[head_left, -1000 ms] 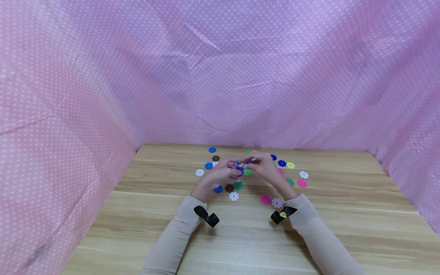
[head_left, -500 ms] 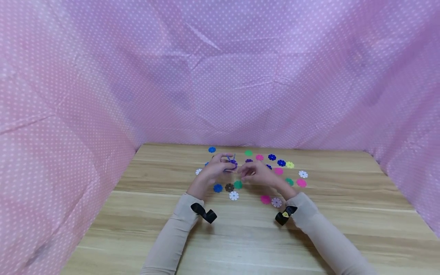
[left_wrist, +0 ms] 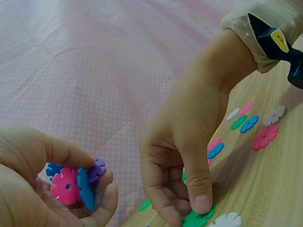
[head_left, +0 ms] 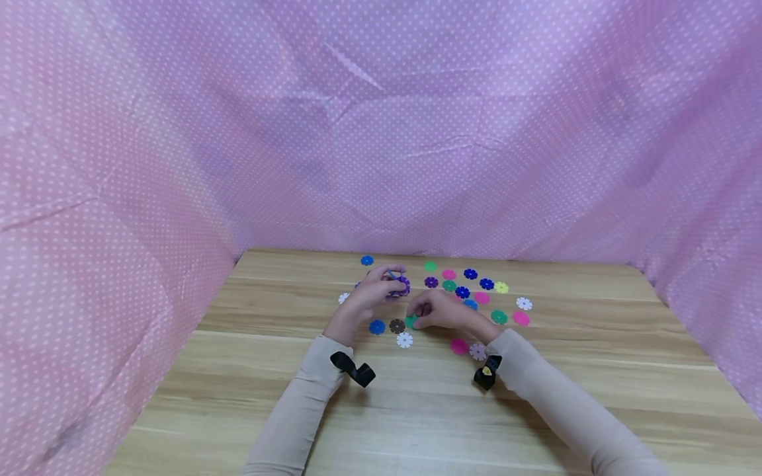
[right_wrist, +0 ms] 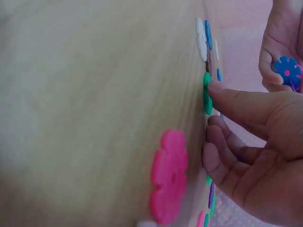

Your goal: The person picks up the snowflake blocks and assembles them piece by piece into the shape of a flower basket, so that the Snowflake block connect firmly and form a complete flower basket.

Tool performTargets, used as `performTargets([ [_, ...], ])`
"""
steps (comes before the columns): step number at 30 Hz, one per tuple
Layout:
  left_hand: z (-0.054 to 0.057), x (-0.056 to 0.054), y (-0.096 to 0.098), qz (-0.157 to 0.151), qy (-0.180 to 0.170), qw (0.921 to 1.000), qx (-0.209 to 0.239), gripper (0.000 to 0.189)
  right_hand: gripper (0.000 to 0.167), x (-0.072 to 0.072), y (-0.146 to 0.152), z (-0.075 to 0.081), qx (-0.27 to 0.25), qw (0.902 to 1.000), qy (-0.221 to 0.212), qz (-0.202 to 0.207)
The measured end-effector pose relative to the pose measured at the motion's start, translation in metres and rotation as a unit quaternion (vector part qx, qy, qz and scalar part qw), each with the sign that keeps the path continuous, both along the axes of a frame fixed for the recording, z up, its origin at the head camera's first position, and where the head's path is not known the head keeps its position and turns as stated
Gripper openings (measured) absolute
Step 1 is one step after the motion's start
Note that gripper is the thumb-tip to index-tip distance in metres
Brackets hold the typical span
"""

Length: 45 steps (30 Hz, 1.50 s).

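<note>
My left hand (head_left: 370, 295) holds a small cluster of joined plastic snowflake discs. In the left wrist view the cluster shows a pink disc (left_wrist: 63, 187), a blue disc (left_wrist: 86, 190) and a purple disc (left_wrist: 97, 167), with thumb and fingers curled round them. My right hand (head_left: 442, 309) is down at the table, its thumb and a bent finger at the edges of a green snowflake disc (left_wrist: 198, 219), which lies flat. The right wrist view has the thumb tip against that green disc (right_wrist: 207, 97); the index fingertip is hidden there.
Several loose discs lie on the wooden table (head_left: 417, 410). Near the right hand are a brown disc (head_left: 397, 326), a white disc (head_left: 405, 340) and a pink disc (head_left: 459, 347). More are spread behind and to the right. A pink dotted cloth (head_left: 381, 165) surrounds the table.
My right hand has left the cluster and come down towards me to the green disc. The left hand has drawn slightly left with the cluster, then stayed nearly still.
</note>
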<state>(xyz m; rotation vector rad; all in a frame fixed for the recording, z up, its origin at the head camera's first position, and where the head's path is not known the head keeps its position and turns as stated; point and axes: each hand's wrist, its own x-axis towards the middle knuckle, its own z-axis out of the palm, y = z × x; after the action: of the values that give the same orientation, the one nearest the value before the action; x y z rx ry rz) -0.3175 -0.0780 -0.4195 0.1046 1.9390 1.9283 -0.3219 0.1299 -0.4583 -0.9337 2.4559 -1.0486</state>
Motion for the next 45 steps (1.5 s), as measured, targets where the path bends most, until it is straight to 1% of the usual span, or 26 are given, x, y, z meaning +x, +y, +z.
performTargets([
  [4, -0.003, -0.002, 0.001, 0.001, -0.008, 1.0, 0.005, 0.047, 0.014, -0.001, 0.002, 0.001, 0.004, 0.9997, -0.026, -0.004],
  [9, -0.002, -0.004, 0.002, -0.003, -0.003, 0.9999, 0.012, 0.051, 0.019, -0.004, 0.009, 0.005, 0.001, 0.9983, -0.058, 0.003],
  [14, -0.003, -0.006, 0.002, -0.003, 0.002, 0.9999, 0.016, 0.048, 0.019, -0.01, 0.017, 0.006, -0.014, 0.9968, -0.076, 0.018],
  [17, -0.005, -0.006, 0.002, -0.008, 0.007, 0.9999, 0.011, 0.048, 0.016, -0.012, 0.023, 0.007, -0.028, 0.9956, -0.089, 0.014],
  [19, -0.006, -0.007, 0.003, -0.011, 0.008, 0.9999, 0.01, 0.049, 0.016, -0.013, 0.027, 0.008, -0.037, 0.9955, -0.087, 0.003],
  [21, -0.007, -0.006, 0.003, -0.016, 0.013, 0.9998, 0.007, 0.049, 0.015, -0.012, 0.031, 0.01, -0.039, 0.9957, -0.081, -0.024],
  [24, -0.01, -0.006, 0.004, -0.02, 0.015, 0.9997, 0.007, 0.048, 0.016, -0.013, 0.035, 0.013, -0.065, 0.9941, -0.056, -0.067],
  [26, -0.011, -0.007, 0.005, -0.022, 0.017, 0.9996, 0.004, 0.047, 0.016, -0.014, 0.036, 0.014, -0.09, 0.9908, -0.039, -0.093],
  [30, -0.012, -0.007, 0.005, -0.019, 0.018, 0.9996, 0.0, 0.045, 0.017, -0.018, 0.035, 0.015, -0.148, 0.9825, -0.01, -0.113],
  [33, -0.013, -0.007, 0.007, -0.023, 0.015, 0.9996, 0.001, 0.044, 0.016, -0.017, 0.034, 0.015, -0.175, 0.9755, -0.011, -0.133],
  [37, -0.012, -0.004, 0.009, -0.039, 0.011, 0.9991, 0.01, 0.048, 0.016, -0.012, 0.029, 0.02, -0.194, 0.9681, -0.021, -0.157],
  [40, -0.012, -0.002, 0.01, -0.052, 0.01, 0.9984, 0.016, 0.05, 0.017, -0.008, 0.025, 0.024, -0.206, 0.9648, -0.019, -0.162],
  [45, -0.012, 0.001, 0.013, -0.063, 0.006, 0.9978, 0.021, 0.048, 0.016, -0.004, 0.022, 0.025, -0.222, 0.9615, 0.015, -0.161],
])
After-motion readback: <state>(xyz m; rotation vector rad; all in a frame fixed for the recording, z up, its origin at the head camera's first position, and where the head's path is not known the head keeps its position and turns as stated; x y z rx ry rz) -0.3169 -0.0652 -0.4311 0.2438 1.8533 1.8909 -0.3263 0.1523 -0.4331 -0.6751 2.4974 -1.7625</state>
